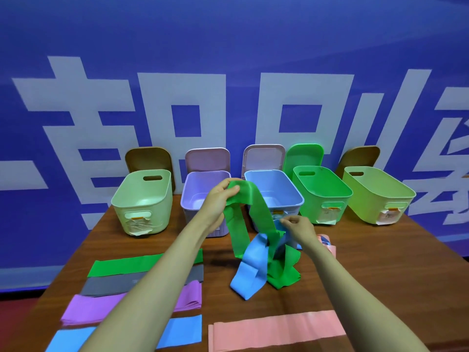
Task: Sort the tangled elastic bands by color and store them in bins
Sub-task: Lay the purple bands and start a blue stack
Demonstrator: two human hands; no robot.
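Note:
My left hand (220, 199) grips the top of a green elastic band (256, 207) and holds it up above the table. A blue band (250, 270) is looped through the green one and hangs down onto the wood. My right hand (299, 228) pinches the tangle lower down, where green and blue cross. Flat on the table at the left lie a green band (121, 266), a grey band (111, 285), a purple band (94, 309) and a blue band (177, 331). A pink band (274, 331) lies flat at the front right. Another pink band (327, 243) shows partly behind my right wrist.
Five open bins stand in a row at the back of the wooden table (396, 275): pale green (142, 201), lilac (195, 196), light blue (281, 191), bright green (322, 191) and yellow-green (378, 196). Their lids lean on the blue wall behind.

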